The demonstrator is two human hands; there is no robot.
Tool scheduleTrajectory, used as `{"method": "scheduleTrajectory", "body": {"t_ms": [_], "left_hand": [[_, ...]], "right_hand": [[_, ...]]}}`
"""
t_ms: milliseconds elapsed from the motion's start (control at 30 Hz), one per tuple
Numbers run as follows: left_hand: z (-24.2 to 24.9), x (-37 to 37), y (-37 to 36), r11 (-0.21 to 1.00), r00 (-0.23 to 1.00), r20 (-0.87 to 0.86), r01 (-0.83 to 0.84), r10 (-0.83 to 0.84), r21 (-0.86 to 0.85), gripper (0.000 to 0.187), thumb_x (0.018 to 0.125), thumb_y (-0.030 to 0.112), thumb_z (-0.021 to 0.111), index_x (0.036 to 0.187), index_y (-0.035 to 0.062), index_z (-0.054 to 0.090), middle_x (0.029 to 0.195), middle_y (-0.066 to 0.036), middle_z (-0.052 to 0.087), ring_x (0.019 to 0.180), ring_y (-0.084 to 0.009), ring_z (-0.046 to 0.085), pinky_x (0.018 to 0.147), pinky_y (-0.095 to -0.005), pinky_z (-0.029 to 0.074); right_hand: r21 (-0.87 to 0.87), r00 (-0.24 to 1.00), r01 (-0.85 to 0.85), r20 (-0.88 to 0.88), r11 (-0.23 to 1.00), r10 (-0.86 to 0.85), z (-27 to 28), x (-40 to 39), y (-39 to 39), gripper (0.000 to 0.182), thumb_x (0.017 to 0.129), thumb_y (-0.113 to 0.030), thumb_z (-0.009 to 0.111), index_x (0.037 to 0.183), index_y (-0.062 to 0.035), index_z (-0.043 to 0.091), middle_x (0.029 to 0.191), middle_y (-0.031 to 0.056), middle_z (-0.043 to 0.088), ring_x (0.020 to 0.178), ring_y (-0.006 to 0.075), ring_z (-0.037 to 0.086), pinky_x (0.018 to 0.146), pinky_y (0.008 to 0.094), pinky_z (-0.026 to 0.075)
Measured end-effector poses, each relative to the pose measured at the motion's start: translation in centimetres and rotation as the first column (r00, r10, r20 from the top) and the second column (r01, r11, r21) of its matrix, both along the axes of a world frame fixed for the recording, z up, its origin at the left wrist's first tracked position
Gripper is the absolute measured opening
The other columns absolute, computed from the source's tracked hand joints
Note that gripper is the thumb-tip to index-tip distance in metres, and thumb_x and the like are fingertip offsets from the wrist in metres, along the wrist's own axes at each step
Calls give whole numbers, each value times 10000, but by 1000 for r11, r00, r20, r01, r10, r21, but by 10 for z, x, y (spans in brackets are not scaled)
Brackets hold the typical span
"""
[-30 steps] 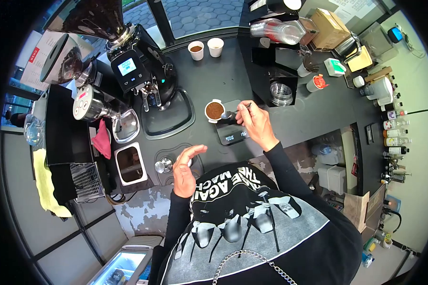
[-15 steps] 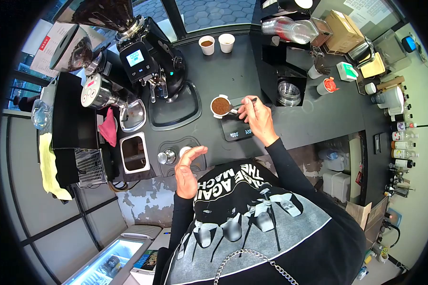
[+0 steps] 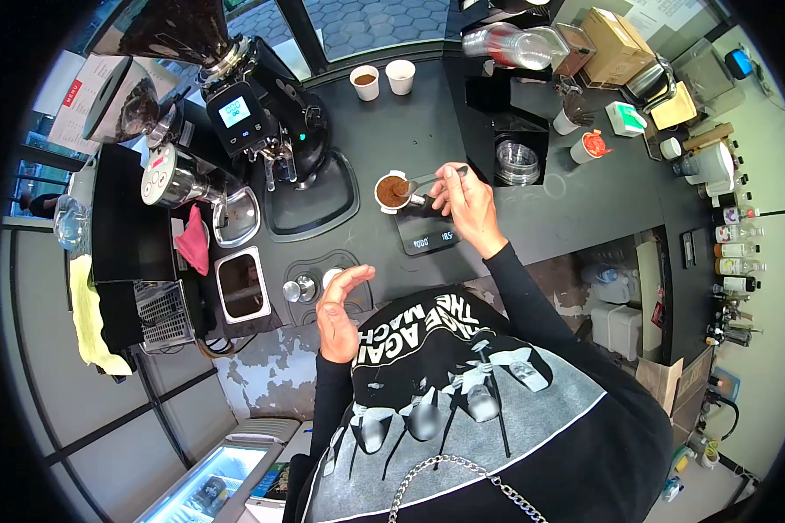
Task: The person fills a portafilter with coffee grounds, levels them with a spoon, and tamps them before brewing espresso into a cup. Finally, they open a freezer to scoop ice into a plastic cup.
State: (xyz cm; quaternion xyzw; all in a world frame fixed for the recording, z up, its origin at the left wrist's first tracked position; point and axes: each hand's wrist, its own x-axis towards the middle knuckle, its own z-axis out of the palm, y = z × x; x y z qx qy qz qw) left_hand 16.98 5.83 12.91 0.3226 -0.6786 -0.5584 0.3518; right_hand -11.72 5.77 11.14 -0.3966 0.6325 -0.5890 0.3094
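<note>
My right hand [image 3: 467, 205] pinches the handle of a small spoon [image 3: 421, 184], its tip dipping into ground coffee [image 3: 392, 189]. The coffee fills a portafilter [image 3: 379, 201], which rests at the far left corner of a black digital scale [image 3: 427, 234] with a lit display. Nearer my body, my left hand [image 3: 338, 318] hovers with fingers stretched out and holds nothing. Beside it, a metal tamper [image 3: 302, 288] stands on a dark mat [image 3: 294, 263]; a whitish round item [image 3: 330, 277] there is partly covered by my fingers.
A black grinder [image 3: 257, 113] stands at the back left above a dark tray [image 3: 314, 209]. Two paper cups [image 3: 400, 78] are by the window. A steel bin [image 3: 242, 283] is set into the counter's left side. Plastic lids [image 3: 517, 162] sit in a holder at right.
The spoon has moved deeper into the coffee, and its surface looks disturbed. The scale's reading has changed. My left hand has stayed nearly still; the whole view has shifted slightly.
</note>
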Motion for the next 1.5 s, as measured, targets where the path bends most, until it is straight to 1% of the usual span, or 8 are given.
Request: {"method": "scheduleTrajectory", "body": {"t_ms": [67, 233, 433, 533, 867, 1133, 1200, 1500], "left_hand": [[1, 1, 0, 1000, 1000, 2, 0, 0, 1, 1025, 987, 789, 132, 1311, -76, 575, 1238, -212, 661, 1189, -324, 648, 1095, -459, 453], [0, 4, 0, 1000, 1000, -1, 1, -1, 0, 1030, 983, 793, 136, 1315, -80, 570, 1236, -215, 661, 1190, -325, 649, 1097, -458, 452], [-2, 8, -3, 1000, 1000, 7, 8, -8, 2, 1031, 983, 793, 132, 1318, -78, 568, 1236, -215, 661, 1188, -325, 649, 1096, -456, 452], [-2, 11, -4, 1000, 1000, 7, 0, 0, 3, 1026, 985, 791, 131, 1319, -73, 570, 1236, -212, 663, 1188, -318, 648, 1095, -453, 451], [-2, 21, -5, 1000, 999, 34, -15, 14, 13, 1013, 989, 785, 129, 1330, -66, 561, 1241, -210, 667, 1196, -309, 644, 1094, -445, 448], [-2, 11, -9, 999, 999, 38, 33, -35, 31, 1045, 971, 810, 129, 1320, -71, 571, 1234, -210, 668, 1197, -315, 646, 1094, -450, 452], [-1, 9, -10, 999, 999, 33, 36, -37, 28, 1059, 960, 823, 133, 1317, -72, 574, 1228, -208, 670, 1192, -317, 650, 1096, -453, 452], [0, 8, -8, 999, 999, 27, 25, -26, 34, 1064, 957, 829, 137, 1306, -72, 581, 1223, -210, 670, 1189, -319, 652, 1095, -454, 452]], "right_hand": [[2, 998, 24, -65, 1000, -24, 2, -2, 1, 299, 1116, -283, 485, 1099, -14, 613, 812, 61, 699, 664, 111, 677, 564, 266, 530], [-1, 997, 58, -49, 998, -58, 0, -8, 3, 304, 1116, -292, 485, 1098, -19, 617, 825, 55, 699, 669, 109, 675, 561, 261, 523], [46, 983, 14, -183, 999, -5, -1, -4, -1, 275, 1113, -265, 483, 1116, -20, 608, 821, 65, 696, 647, 124, 670, 560, 276, 518], [61, 980, -10, -197, 998, 22, -9, 2, -6, 268, 1112, -257, 481, 1124, -18, 603, 820, 71, 696, 638, 128, 666, 560, 281, 517], [67, 996, 18, -86, 998, -13, -11, 8, -8, 284, 1111, -278, 488, 1105, -19, 606, 819, 65, 699, 641, 116, 663, 554, 275, 519], [56, 995, 43, -97, 997, -38, 0, 4, -1, 289, 1115, -278, 478, 1095, -20, 607, 800, 60, 690, 636, 112, 661, 546, 273, 511], [26, 996, 39, -80, 999, -36, 0, 4, -2, 310, 1116, -293, 489, 1089, -15, 624, 798, 52, 695, 632, 95, 654, 533, 240, 500], [31, 995, 30, -98, 999, -27, 0, 3, -5, 302, 1115, -284, 490, 1088, -15, 625, 792, 54, 687, 623, 101, 659, 523, 245, 502]]}}
